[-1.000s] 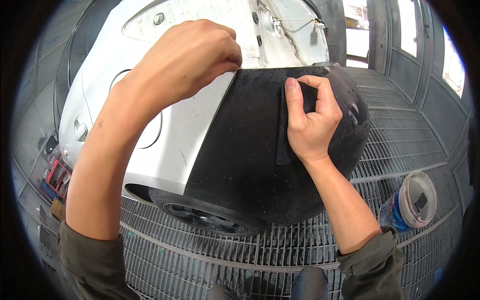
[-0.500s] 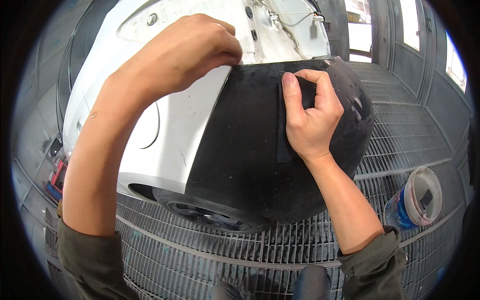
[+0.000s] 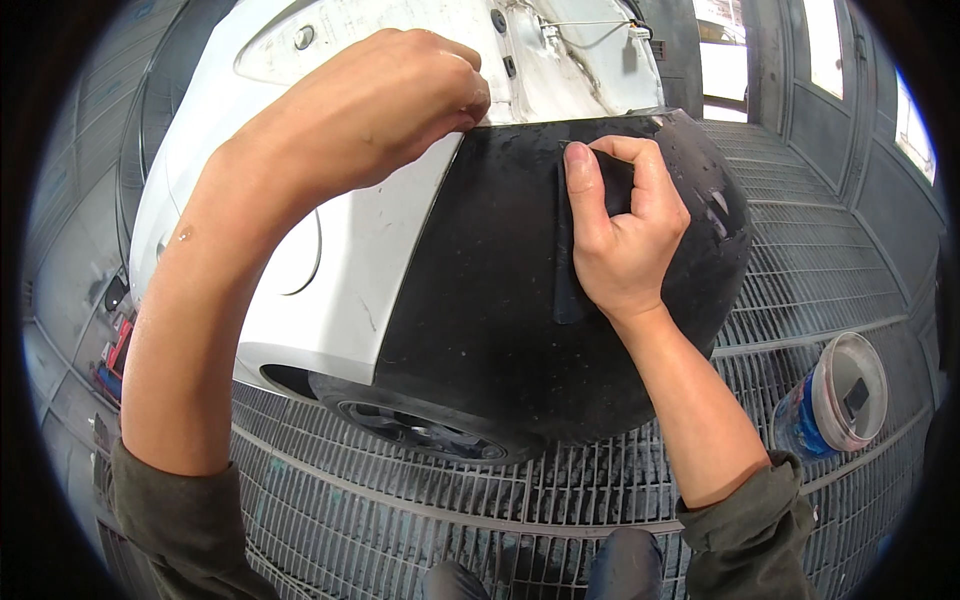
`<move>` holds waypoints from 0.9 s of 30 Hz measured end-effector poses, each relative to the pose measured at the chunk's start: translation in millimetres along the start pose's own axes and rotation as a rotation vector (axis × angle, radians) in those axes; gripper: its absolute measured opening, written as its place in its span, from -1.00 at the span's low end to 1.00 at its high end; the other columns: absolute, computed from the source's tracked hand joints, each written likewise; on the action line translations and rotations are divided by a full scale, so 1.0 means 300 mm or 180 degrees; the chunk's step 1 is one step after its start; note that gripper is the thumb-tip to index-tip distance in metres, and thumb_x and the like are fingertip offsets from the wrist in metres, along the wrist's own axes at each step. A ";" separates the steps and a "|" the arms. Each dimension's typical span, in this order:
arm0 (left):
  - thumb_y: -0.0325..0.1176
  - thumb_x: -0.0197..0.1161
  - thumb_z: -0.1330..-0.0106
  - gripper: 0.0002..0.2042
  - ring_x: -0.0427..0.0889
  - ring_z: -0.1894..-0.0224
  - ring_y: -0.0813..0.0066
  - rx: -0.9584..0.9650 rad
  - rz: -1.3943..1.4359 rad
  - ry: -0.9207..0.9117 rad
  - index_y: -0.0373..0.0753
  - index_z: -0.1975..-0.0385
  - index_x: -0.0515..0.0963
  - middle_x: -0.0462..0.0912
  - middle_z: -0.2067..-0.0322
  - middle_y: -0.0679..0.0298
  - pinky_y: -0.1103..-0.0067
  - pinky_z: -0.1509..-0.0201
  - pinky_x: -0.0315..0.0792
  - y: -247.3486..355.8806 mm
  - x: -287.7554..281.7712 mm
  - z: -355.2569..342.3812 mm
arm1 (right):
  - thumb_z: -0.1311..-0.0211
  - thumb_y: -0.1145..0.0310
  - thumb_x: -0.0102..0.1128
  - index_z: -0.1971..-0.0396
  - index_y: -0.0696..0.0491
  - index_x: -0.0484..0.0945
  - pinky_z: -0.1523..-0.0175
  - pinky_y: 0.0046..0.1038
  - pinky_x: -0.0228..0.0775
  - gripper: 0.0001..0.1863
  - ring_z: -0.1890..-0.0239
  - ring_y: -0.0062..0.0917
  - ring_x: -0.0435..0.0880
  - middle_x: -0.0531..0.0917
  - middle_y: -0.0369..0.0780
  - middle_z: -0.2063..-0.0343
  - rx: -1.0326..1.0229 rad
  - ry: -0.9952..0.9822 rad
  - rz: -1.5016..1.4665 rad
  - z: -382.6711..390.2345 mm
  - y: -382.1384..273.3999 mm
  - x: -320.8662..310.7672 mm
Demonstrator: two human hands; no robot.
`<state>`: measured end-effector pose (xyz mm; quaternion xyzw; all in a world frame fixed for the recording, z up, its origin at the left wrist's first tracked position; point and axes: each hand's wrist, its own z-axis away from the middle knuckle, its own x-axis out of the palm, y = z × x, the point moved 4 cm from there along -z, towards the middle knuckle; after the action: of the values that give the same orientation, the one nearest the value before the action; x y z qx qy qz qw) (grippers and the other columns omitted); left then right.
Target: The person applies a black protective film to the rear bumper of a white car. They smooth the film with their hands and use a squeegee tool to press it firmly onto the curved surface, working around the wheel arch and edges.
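My left hand is curled closed at the top seam where the white body panel meets the black bumper of the car; its fingertips are hidden, so I cannot see what they hold. My right hand, thumb and index finger bent together, grips the top of a dark flat strip lying upright against the black bumper, to the right of the seam. The bumper's surface shows droplets and paler scuffs near its right end.
A bucket with a dark item inside stands on the grated floor to the right. The wheel sits below the bumper. Red items are at the far left; grey booth walls and bright openings are at the right.
The car sits slightly higher in my view than a second ago, and both hands appear a little higher with it. Their grip looks the same.
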<state>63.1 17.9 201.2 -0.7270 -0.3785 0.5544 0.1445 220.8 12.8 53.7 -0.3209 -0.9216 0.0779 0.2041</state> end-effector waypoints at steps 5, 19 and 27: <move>-0.48 0.34 -0.40 -0.89 0.78 0.16 0.01 0.0026 -0.0090 0.0146 -0.40 0.31 0.73 0.76 0.28 0.06 0.26 0.03 0.64 0.008 0.002 0.007 | -0.33 0.39 0.48 0.33 0.17 0.64 0.22 -0.40 0.56 -0.81 0.39 -0.32 0.74 0.74 -0.15 0.40 -0.0018 0.0008 0.0016 -0.006 0.002 -0.003; -0.49 0.39 -0.41 -0.87 0.74 0.06 0.25 -0.0614 -0.0086 0.1286 -0.26 0.10 0.75 0.73 0.13 0.18 0.44 0.08 0.66 -0.018 0.093 0.138 | -0.34 0.34 0.48 0.33 0.16 0.64 0.22 -0.39 0.55 -0.78 0.38 -0.32 0.74 0.74 -0.16 0.41 0.0067 -0.0030 0.0249 -0.001 0.009 -0.001; -0.37 0.38 -0.42 -0.57 0.51 -0.33 0.18 -0.1391 -0.0485 0.1439 -0.05 -0.30 0.66 0.57 -0.29 0.24 0.25 -0.43 0.34 0.173 0.216 0.244 | -0.34 0.34 0.47 0.33 0.16 0.65 0.22 -0.39 0.55 -0.79 0.38 -0.33 0.74 0.74 -0.15 0.40 0.0017 -0.0037 0.0233 0.002 0.001 0.012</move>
<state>22.7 13.7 98.4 -0.8151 -0.5002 0.2720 0.1064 218.2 15.1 54.3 -0.3533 -0.9102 0.0896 0.1965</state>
